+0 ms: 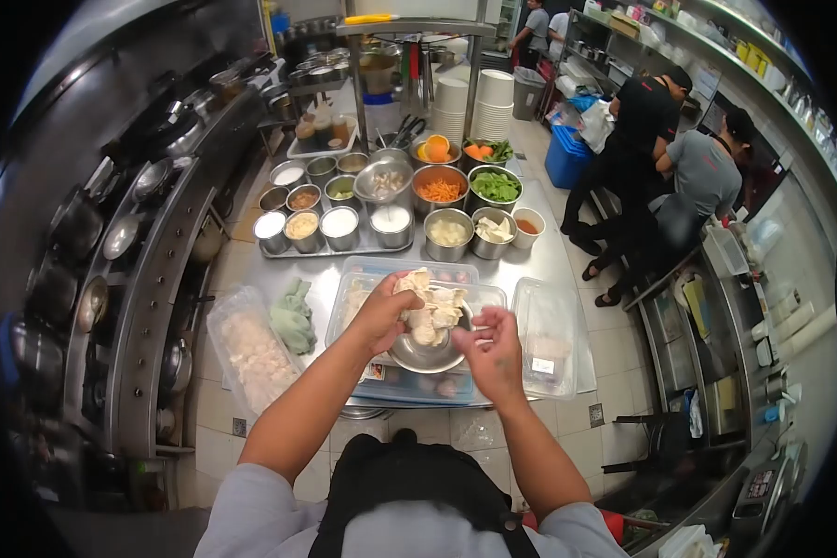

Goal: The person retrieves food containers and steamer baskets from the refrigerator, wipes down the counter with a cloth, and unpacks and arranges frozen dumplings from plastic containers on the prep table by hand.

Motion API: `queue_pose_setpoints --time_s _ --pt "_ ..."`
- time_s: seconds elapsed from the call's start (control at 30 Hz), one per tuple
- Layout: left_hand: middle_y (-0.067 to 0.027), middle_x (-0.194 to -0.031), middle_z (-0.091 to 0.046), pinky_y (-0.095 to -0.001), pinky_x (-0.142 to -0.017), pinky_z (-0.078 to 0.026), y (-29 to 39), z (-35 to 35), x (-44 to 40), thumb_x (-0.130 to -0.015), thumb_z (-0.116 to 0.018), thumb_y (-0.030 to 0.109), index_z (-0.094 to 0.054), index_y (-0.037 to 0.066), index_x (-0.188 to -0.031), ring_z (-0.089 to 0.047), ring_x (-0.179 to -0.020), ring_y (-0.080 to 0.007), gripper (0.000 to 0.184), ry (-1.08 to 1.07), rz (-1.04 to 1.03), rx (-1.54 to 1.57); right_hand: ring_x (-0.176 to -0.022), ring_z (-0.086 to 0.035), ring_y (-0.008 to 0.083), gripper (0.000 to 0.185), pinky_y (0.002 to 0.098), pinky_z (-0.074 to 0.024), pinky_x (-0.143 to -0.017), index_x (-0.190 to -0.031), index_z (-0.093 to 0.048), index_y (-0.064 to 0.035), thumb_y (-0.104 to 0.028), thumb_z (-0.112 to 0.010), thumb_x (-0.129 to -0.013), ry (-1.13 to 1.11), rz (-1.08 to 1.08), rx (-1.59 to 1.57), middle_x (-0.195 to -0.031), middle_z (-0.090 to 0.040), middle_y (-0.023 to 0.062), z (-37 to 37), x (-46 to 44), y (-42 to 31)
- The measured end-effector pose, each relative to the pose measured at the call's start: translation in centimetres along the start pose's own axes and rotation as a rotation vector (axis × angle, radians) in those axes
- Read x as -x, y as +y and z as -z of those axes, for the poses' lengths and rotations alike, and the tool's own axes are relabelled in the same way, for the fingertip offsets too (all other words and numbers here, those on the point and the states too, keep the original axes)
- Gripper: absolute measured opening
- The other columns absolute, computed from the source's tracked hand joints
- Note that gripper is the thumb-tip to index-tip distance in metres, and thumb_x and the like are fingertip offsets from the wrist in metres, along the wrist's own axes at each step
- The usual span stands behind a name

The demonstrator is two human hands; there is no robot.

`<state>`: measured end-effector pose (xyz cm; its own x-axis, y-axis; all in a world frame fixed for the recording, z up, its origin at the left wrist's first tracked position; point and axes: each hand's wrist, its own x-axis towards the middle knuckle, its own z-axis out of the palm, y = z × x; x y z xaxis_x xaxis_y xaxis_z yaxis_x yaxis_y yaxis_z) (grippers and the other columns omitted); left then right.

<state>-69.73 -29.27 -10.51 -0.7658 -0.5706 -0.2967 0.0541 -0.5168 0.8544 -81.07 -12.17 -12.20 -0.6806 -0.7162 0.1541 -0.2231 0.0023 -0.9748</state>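
Observation:
My left hand (383,318) is closed around a clump of pale, cream-coloured folded food pieces (434,312), whose exact kind I cannot make out. The clump is above a round metal bowl (428,360). At the bowl's right side, my right hand (495,352) has its fingers bent and apart, with nothing visible in them. Beneath the bowl are clear plastic boxes (470,272), partly hidden by my hands and the bowl.
Left of the boxes lie a crumpled green cloth (291,314) and a plastic tub (216,325) of pale pieces. A clear container (537,302) is at right. Metal pots, including shredded carrot (439,191) and green leaves (496,188), stand behind. Two people (707,172) work at right.

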Motion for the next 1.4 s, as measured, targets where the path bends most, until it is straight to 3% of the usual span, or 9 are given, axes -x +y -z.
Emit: queue_pose_setpoints --time_s 0.1,0.3,0.43,0.63,0.87,1.03,1.23,1.3,1.4 --pt "-0.0111 -0.122 -0.054 -0.0446 -0.092 -0.050 -0.4 -0.7 -0.2 -0.080 -0.054 0.002 -0.041 0.008 -0.136 -0.057 -0.111 -0.0227 0.057 -0.114 0.012 0.088 -0.091 -0.061 0.0185 0.082 0.0266 -0.0515 -0.068 -0.138 -0.027 0.0016 -0.021 -0.080 -0.080 -0.163 -0.365 -0.358 -0.114 -0.057 0.0162 -0.2 -2.7 -0.6" --pt "-0.0144 -0.128 -0.052 -0.0419 -0.096 -0.050 1.7 -1.9 0.8 -0.082 -0.051 -0.001 -0.037 0.005 -0.140 -0.057 -0.116 -0.0253 0.060 -0.356 -0.044 0.103 -0.102 -0.063 0.0233 0.066 0.0335 -0.0560 -0.079 -0.139 -0.029 0.0007 -0.014 -0.069 -0.089 -0.175 -0.431 -0.793 -0.119 -0.059 0.0169 0.4 -3.5 1.2" --pt "-0.0188 -0.121 -0.058 -0.0415 -0.088 -0.056 2.7 -1.0 1.4 -0.083 -0.053 -0.001 -0.041 0.002 -0.136 -0.064 -0.107 -0.0265 0.055 -0.124 -0.020 -0.182 -0.106 -0.063 0.0238 0.055 0.0354 -0.0551 -0.087 -0.136 -0.037 -0.0013 -0.006 -0.065 -0.089 -0.188 -0.436 -1.007 -0.123 -0.058 0.0159 1.6 -3.5 1.1" --pt "-0.0142 -0.099 -0.062 -0.0321 -0.054 -0.057 0.4 1.0 -0.1 -0.088 -0.063 0.011 -0.048 0.002 -0.119 -0.070 -0.078 -0.0236 0.036 0.143 0.065 -0.423 -0.107 -0.063 0.0246 0.048 0.0354 -0.0543 -0.092 -0.133 -0.039 0.0017 -0.003 -0.062 -0.090 -0.067 -0.320 -1.062 -0.122 -0.059 0.0164 5.7 -3.4 2.2" --pt "-0.0070 -0.101 -0.065 -0.0278 -0.058 -0.055 0.4 1.0 -1.3 -0.087 -0.068 0.013 -0.054 0.001 -0.120 -0.066 -0.079 -0.0140 0.038 -0.059 -0.050 -0.394 -0.106 -0.064 0.0237 0.048 0.0340 -0.0540 -0.090 -0.134 -0.039 0.0020 -0.007 -0.061 -0.092 0.068 -0.198 -0.849 -0.120 -0.060 0.0151 6.1 -2.7 0.7" --pt "-0.0039 -0.099 -0.069 -0.0194 -0.054 -0.042 1.3 3.0 -1.2 -0.087 -0.070 0.014 -0.056 0.002 -0.119 -0.062 -0.079 -0.0070 0.038 0.074 -0.184 -0.358 -0.105 -0.062 0.0219 0.056 0.0324 -0.0521 -0.091 -0.131 -0.036 0.0045 0.000 -0.068 -0.085 0.402 -0.055 -0.395 -0.118 -0.059 0.0185 3.6 -1.9 3.2" --pt "-0.0103 -0.102 -0.066 -0.0283 -0.070 -0.060 -0.8 3.5 -1.4 -0.086 -0.069 0.003 -0.053 -0.005 -0.121 -0.067 -0.089 -0.0162 0.039 -0.094 -0.045 -0.153 -0.101 -0.062 0.0202 0.056 0.0289 -0.0521 -0.085 -0.130 -0.036 0.0026 -0.002 -0.069 -0.085 0.439 -0.162 -0.335 -0.113 -0.060 0.0181 0.8 -2.4 4.3" --pt "-0.0096 -0.102 -0.066 -0.0281 -0.070 -0.060 -0.5 3.2 -1.0 -0.087 -0.069 0.004 -0.053 -0.004 -0.121 -0.067 -0.088 -0.0161 0.039 -0.094 -0.023 -0.036 -0.100 -0.061 0.0219 0.052 0.0308 -0.0513 -0.084 -0.124 -0.044 0.0043 -0.009 -0.073 -0.083 0.322 -0.273 -0.005 -0.111 -0.061 0.0179 0.8 -2.1 3.9" --pt "-0.0092 -0.102 -0.065 -0.0298 -0.073 -0.060 0.1 3.1 -0.5 -0.086 -0.069 0.003 -0.053 -0.004 -0.119 -0.067 -0.088 -0.0163 0.036 -0.088 -0.043 -0.084 -0.100 -0.060 0.0238 0.049 0.0360 -0.0490 -0.085 -0.118 -0.053 0.0058 -0.017 -0.075 -0.081 0.374 0.013 0.542 -0.110 -0.061 0.0174 0.9 -1.2 4.0"
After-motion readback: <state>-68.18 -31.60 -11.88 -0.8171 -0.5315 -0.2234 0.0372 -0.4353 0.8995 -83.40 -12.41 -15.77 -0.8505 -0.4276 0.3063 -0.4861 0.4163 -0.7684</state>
